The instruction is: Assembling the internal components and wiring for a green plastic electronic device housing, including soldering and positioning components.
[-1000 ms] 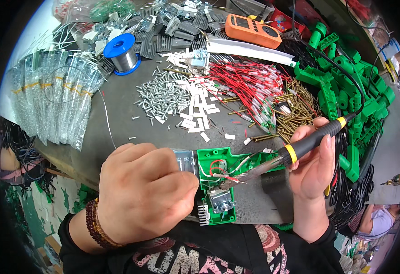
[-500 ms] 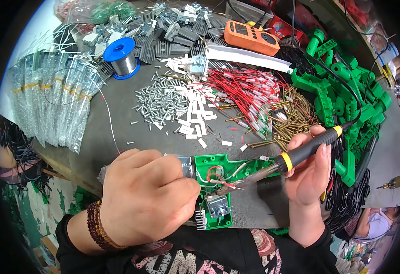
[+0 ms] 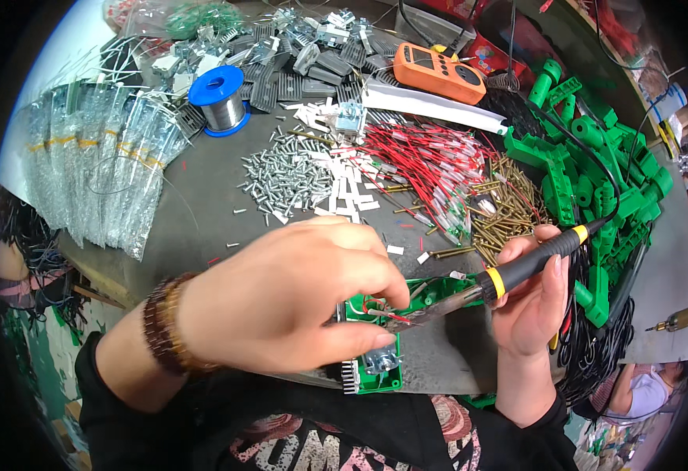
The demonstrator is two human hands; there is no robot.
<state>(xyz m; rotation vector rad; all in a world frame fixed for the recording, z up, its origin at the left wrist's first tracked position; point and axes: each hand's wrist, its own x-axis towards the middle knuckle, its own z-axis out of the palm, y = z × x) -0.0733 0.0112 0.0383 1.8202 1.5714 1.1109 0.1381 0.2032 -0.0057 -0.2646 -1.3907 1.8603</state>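
My right hand [image 3: 528, 302] holds a soldering iron [image 3: 528, 267] by its black grip with yellow bands. Its metal shaft slants down to the left, the tip among wires inside a green plastic housing [image 3: 438, 292]. Over the left part of that housing reaches my left hand [image 3: 305, 294], thumb and forefinger apart, with nothing visible between them. Red and white wires [image 3: 383, 312] show in the gap between those fingers. A silvery metal part [image 3: 382, 359] sits in the housing's near end, beside a white comb-like part [image 3: 350, 377]. My left hand hides the rest of the housing.
Beyond my hands lie silver screws [image 3: 285, 173], white pieces [image 3: 352, 196], red wires [image 3: 422, 157] and brass-coloured screws [image 3: 509, 212]. A solder spool [image 3: 222, 106] stands left of an orange multimeter [image 3: 438, 72]. Green housings [image 3: 595, 173] pile up at right; the iron's black cable [image 3: 615, 177] passes them.
My left hand has moved right over the housing, and its fingers have gone from a closed fist to apart. The right hand with the soldering iron stays nearly where it was.
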